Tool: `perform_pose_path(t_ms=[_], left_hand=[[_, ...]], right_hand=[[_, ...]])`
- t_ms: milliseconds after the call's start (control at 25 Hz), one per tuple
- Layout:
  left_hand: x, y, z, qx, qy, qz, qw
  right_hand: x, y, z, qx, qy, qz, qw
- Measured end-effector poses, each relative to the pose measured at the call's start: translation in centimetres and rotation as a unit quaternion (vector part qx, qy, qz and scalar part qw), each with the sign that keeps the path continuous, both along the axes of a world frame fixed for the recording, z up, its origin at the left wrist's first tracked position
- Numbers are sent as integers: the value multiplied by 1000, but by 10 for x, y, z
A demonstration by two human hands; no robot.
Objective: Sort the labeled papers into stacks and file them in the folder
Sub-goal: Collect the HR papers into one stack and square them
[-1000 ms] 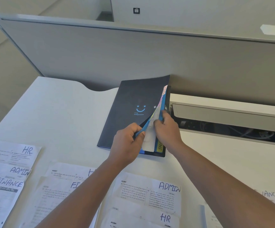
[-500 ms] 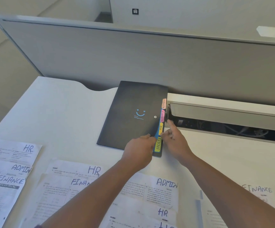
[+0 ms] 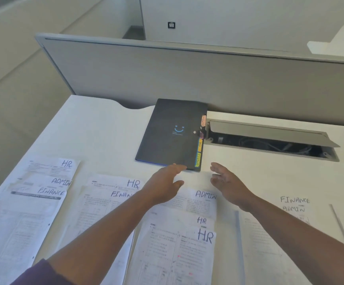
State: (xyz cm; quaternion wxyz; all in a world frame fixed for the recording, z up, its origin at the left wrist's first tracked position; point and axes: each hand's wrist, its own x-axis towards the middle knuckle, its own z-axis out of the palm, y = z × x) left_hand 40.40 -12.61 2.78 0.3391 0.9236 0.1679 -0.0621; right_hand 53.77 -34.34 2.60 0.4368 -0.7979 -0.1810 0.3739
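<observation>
A dark folder (image 3: 171,134) with a blue smiley lies closed on the white desk (image 3: 97,128), coloured index tabs (image 3: 199,149) along its right edge. My left hand (image 3: 165,182) hovers open just below the folder's near edge, fingertips close to it. My right hand (image 3: 226,182) is open to the right of the folder's corner, holding nothing. Labeled papers lie overlapped in front: HR, ADMIN and FINANCE at the left (image 3: 49,182), HR and FINANCE (image 3: 113,190), ADMIN (image 3: 202,200), HR sheets (image 3: 204,235), and FINANCE and ADMIN at the right (image 3: 294,204).
A grey partition panel (image 3: 187,75) stands behind the desk. An open cable tray with a raised lid (image 3: 269,138) is set into the desk right of the folder. The desk's left edge falls away to the floor.
The folder was held open by both hands, then shut flat. Both hands have let go and drawn back toward me, now open below it.
</observation>
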Motion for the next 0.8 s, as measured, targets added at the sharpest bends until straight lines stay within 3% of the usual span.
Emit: perform_pose_path(t_ms=[360,640,800], left_hand=[[-96,-53,-6,-43,13,-1,999],[-158,-116,-6,-56,26,87,994],[-188,-160,-9,-42,35,143,988]], right_hand=[[-93,-97,24,-14,37,-16,999],[-145,-149,5,59,132,-116,983],[-163,-179,-1,76,165,-97,978]])
